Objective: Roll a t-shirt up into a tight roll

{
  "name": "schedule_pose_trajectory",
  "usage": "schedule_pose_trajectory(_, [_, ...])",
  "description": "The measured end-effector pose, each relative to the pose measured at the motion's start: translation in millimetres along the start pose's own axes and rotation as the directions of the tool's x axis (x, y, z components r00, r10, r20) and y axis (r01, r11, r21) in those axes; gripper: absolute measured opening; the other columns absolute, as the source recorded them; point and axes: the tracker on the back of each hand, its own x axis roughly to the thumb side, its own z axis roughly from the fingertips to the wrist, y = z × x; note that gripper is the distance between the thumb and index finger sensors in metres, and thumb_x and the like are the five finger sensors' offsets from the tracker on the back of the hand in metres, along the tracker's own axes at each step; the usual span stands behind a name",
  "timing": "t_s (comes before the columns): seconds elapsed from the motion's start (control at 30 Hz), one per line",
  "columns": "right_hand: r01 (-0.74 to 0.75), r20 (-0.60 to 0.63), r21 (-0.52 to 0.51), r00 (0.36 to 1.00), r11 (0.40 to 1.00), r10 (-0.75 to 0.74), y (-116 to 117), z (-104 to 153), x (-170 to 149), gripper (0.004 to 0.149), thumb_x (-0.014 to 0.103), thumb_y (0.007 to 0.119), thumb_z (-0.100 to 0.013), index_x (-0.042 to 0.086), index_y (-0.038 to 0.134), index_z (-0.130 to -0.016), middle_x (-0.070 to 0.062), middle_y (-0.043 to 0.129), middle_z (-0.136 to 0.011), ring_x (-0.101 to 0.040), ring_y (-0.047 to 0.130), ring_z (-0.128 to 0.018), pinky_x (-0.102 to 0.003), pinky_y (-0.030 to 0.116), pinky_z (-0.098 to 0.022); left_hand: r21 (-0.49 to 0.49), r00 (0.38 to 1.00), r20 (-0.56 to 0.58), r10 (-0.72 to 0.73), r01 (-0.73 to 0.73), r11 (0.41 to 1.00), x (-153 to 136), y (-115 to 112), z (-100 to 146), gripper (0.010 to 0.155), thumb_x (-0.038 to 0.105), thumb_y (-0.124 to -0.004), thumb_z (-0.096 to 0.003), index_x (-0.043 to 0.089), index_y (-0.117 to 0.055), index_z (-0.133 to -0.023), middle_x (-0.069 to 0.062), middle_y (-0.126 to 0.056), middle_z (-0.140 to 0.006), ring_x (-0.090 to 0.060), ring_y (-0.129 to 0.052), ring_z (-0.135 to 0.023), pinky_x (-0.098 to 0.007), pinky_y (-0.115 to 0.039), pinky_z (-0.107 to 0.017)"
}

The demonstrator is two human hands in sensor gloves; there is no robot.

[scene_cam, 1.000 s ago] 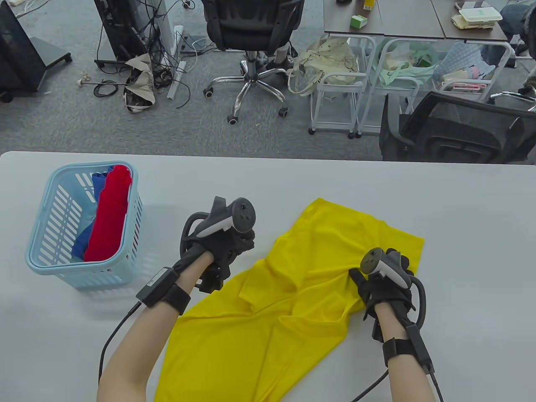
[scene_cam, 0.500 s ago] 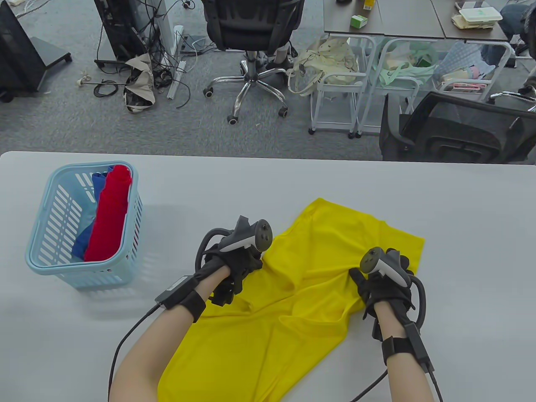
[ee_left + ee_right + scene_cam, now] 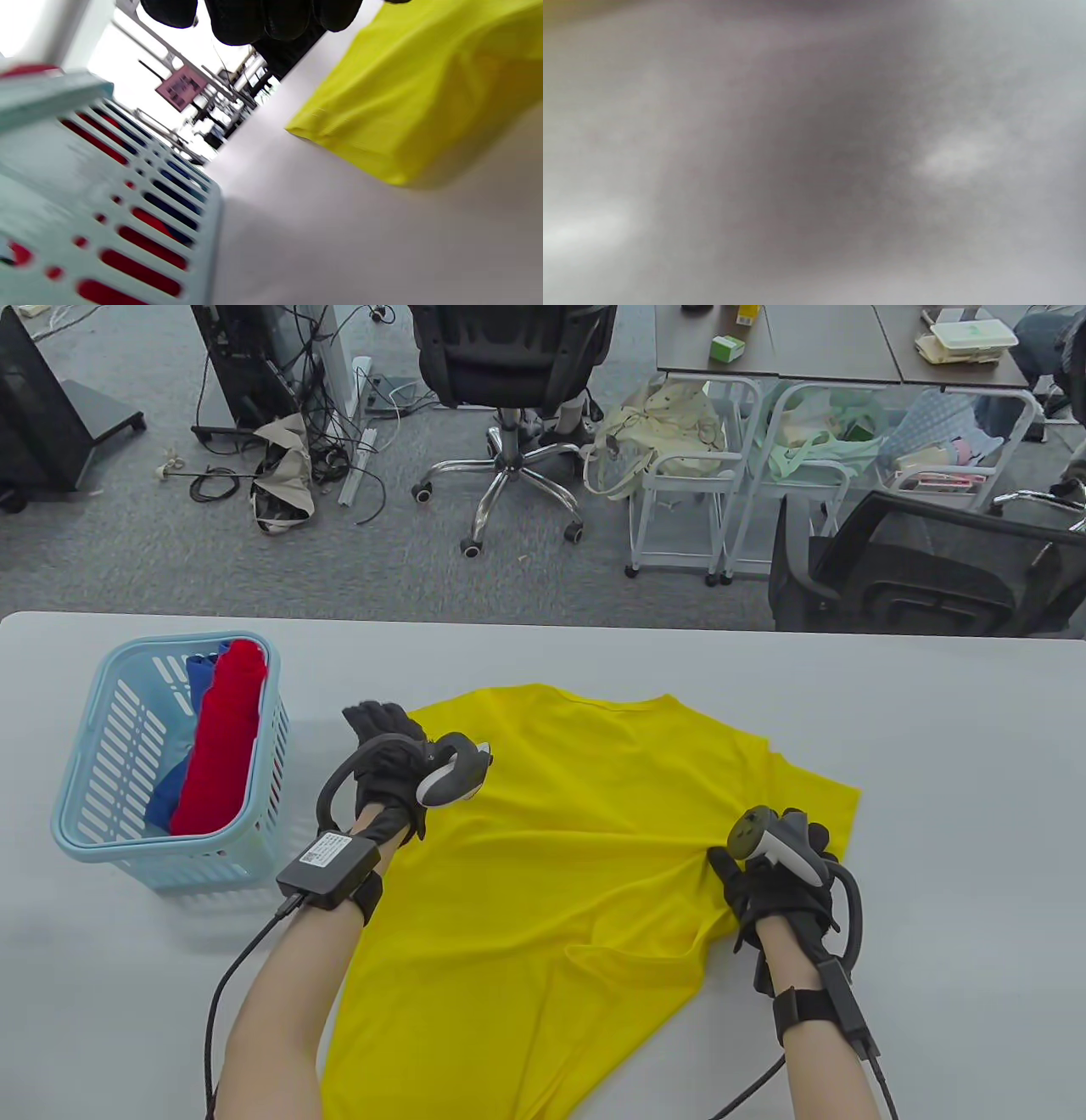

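Observation:
The yellow t-shirt (image 3: pixel 577 857) lies spread across the white table (image 3: pixel 933 729), collar toward the far edge and hem running off the near edge. My left hand (image 3: pixel 382 729) is at the shirt's far left sleeve corner and holds its edge. In the left wrist view the gloved fingers (image 3: pixel 250 21) hang at the top and the shirt corner (image 3: pixel 415 93) is lifted slightly off the table. My right hand (image 3: pixel 776 882) rests palm down on the shirt's right side and presses it down. Creases run from it across the cloth. The right wrist view is only a grey blur.
A light blue plastic basket (image 3: pixel 85 831) stands at the table's left, close to my left hand, with a red roll (image 3: pixel 225 729) and blue cloth (image 3: pixel 197 678) inside. Its slotted wall (image 3: pixel 63 169) fills the left wrist view's left. Chairs and carts stand beyond the far edge.
My left hand took the folded-over left part of the shirt and swept it up and to the left, opening the shirt out flat. The right hand stayed put.

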Motion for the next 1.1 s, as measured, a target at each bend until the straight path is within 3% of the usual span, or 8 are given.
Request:
schedule_pose_trajectory(0.1, [0.000,-0.004,-0.008,1.000,1.000,0.000,0.5,0.1,0.6,0.084,0.066,0.015,-0.048,0.015,-0.032,-0.094,-0.021,-0.035,-0.097,-0.051,-0.030,-0.089,-0.065,-0.003,-0.063,-0.216,0.944,-0.019,0.329,-0.325,0.921,-4.4,-27.5,-13.2,0.069,0.058,-0.032,-0.0505,0.034,-0.016,-0.113,-0.005,-0.023,-0.126,-0.035,-0.043,-0.116,-0.054,-0.052,-0.082])
schedule_pose_trajectory(0.2, [-0.003,-0.005,-0.008,1.000,1.000,0.003,0.2,-0.1,1.0,0.083,0.066,0.015,-0.048,0.014,-0.031,-0.094,-0.022,-0.035,-0.096,-0.053,-0.030,-0.088,-0.068,-0.002,-0.062,-0.178,0.981,-0.082,0.174,-0.186,0.966,-11.5,-37.0,-22.7,0.076,0.062,-0.023,-0.0441,0.032,-0.013,-0.113,-0.009,-0.027,-0.125,-0.035,-0.047,-0.116,-0.055,-0.054,-0.082])
schedule_pose_trajectory(0.33, [0.004,-0.002,-0.006,1.000,1.000,-0.004,0.3,-0.3,0.9,0.084,0.066,0.015,-0.048,0.014,-0.031,-0.094,-0.022,-0.035,-0.096,-0.053,-0.030,-0.088,-0.068,-0.002,-0.062,-0.243,0.949,-0.110,0.294,-0.313,0.918,-18.3,-39.2,-26.1,0.078,0.064,-0.025,-0.0434,0.030,-0.010,-0.113,-0.010,-0.021,-0.124,-0.038,-0.040,-0.116,-0.057,-0.051,-0.082])
schedule_pose_trajectory(0.5, [0.004,0.002,0.005,1.000,1.000,-0.004,0.3,-0.5,0.9,0.084,0.066,0.015,-0.048,0.014,-0.032,-0.094,-0.022,-0.036,-0.096,-0.053,-0.031,-0.088,-0.068,-0.003,-0.062,-0.158,0.961,-0.146,0.236,-0.258,0.953,-9.4,-35.9,-5.6,0.077,0.063,-0.029,-0.0451,0.030,-0.021,-0.114,-0.011,-0.033,-0.125,-0.038,-0.047,-0.115,-0.056,-0.053,-0.081])
schedule_pose_trajectory(0.7, [-0.041,0.034,0.060,0.999,0.997,0.039,-10.2,-5.5,1.3,0.083,0.065,0.016,-0.049,0.013,-0.032,-0.093,-0.022,-0.036,-0.094,-0.052,-0.031,-0.088,-0.067,-0.003,-0.063,0.050,0.981,0.019,0.192,-0.193,0.980,0.3,-24.2,58.2,0.074,0.062,-0.031,-0.0475,0.031,-0.027,-0.115,-0.009,-0.032,-0.126,-0.037,-0.048,-0.115,-0.056,-0.053,-0.081])
schedule_pose_trajectory(0.77, [-0.031,0.027,0.072,0.999,0.997,0.029,-27.1,-1.2,2.6,0.082,0.062,0.026,-0.054,0.016,-0.023,-0.100,-0.020,-0.028,-0.101,-0.051,-0.022,-0.095,-0.066,0.004,-0.068,0.072,0.977,0.111,0.183,-0.192,0.979,4.6,-28.6,79.7,0.074,0.062,-0.033,-0.0476,0.033,-0.029,-0.115,-0.009,-0.036,-0.126,-0.035,-0.054,-0.113,-0.055,-0.055,-0.080])
schedule_pose_trajectory(0.93, [-0.048,0.158,-0.154,0.985,0.987,0.072,-52.4,43.2,27.5,0.076,0.057,0.037,-0.059,0.016,0.012,-0.118,-0.022,-0.005,-0.115,-0.052,-0.004,-0.104,-0.065,0.016,-0.072,-0.066,0.936,0.289,0.201,-0.191,0.979,13.9,-63.6,96.0,0.075,0.064,-0.030,-0.0461,0.036,-0.015,-0.114,-0.008,-0.021,-0.126,-0.037,-0.039,-0.116,-0.057,-0.050,-0.082])
schedule_pose_trajectory(1.1, [-0.296,0.155,-0.263,0.926,0.918,0.343,-19.9,83.2,60.4,0.068,0.056,0.055,-0.059,0.016,0.056,-0.113,-0.021,0.059,-0.115,-0.047,0.071,-0.101,-0.059,0.063,-0.066,-0.115,0.927,0.278,0.252,-0.229,0.967,11.8,-79.2,88.3,0.077,0.067,-0.025,-0.0435,0.035,-0.002,-0.110,-0.008,-0.006,-0.124,-0.038,-0.026,-0.116,-0.058,-0.044,-0.082])
